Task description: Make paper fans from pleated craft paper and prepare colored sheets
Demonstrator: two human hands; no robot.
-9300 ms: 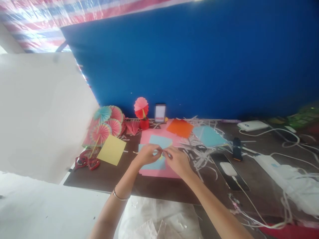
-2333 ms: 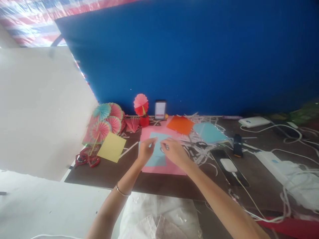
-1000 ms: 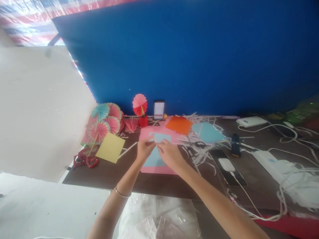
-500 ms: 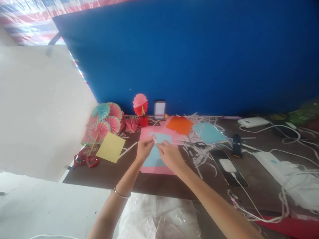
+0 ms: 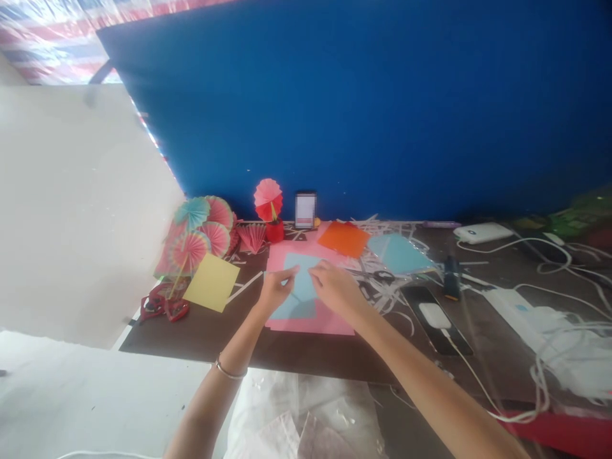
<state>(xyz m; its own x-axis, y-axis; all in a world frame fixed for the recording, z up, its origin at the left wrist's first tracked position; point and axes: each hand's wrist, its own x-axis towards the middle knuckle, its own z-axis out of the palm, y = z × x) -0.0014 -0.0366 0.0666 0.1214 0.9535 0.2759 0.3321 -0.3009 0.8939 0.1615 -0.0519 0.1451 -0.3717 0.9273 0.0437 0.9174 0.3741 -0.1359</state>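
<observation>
A light blue sheet point(image 5: 299, 303) lies on larger pink paper point(image 5: 329, 324) on the dark table. Over the blue sheet's left side is my left hand point(image 5: 278, 287), its thumb and forefinger brought near each other; whatever is between them is too small to name. My right hand point(image 5: 332, 284) is above the sheet's right side, fingertips pinched together, with anything in them too small to make out. A small gap separates the two hands. Scissors point(image 5: 377, 275) lie among the white paper strips to the right, partly hidden.
Yellow paper point(image 5: 211, 282) and folded paper fans point(image 5: 215, 239) are at the left. Behind the pink paper stand a red paper flower point(image 5: 268, 199) and a phone point(image 5: 306, 210). Orange paper point(image 5: 343, 238), a dark phone point(image 5: 437, 322), a power strip point(image 5: 521, 315) and cables are to the right.
My hands were close together at a small white piece; they have moved apart, my right hand to the right and slightly up. The white piece no longer shows clearly.
</observation>
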